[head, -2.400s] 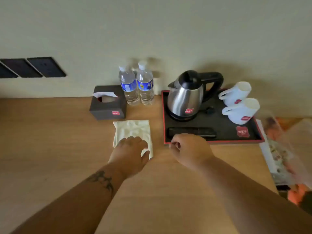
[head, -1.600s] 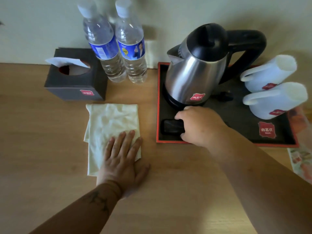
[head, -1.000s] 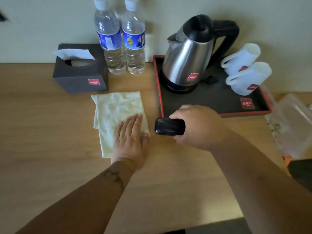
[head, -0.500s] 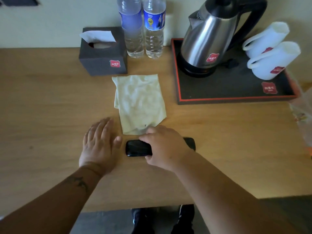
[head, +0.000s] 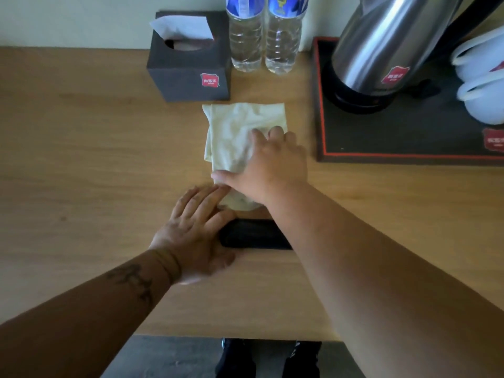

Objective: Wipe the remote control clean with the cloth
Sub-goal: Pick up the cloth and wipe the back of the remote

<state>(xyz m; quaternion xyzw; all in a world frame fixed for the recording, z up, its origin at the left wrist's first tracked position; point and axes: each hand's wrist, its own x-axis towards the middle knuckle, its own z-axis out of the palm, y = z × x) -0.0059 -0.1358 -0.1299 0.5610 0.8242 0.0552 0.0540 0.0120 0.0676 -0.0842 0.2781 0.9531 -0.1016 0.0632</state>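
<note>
Your right hand (head: 268,165) lies flat and relaxed on the cloth (head: 240,135); gather it fully before lifting. Your left hand (head: 195,233), fingers straight, steadies the remote control (head: 253,234) lying on the desk (head: 81,173) just below the cloth.

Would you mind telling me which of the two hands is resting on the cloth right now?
The right hand lies with fingers spread on the cloth; the left hand rests beside the remote control.
</note>
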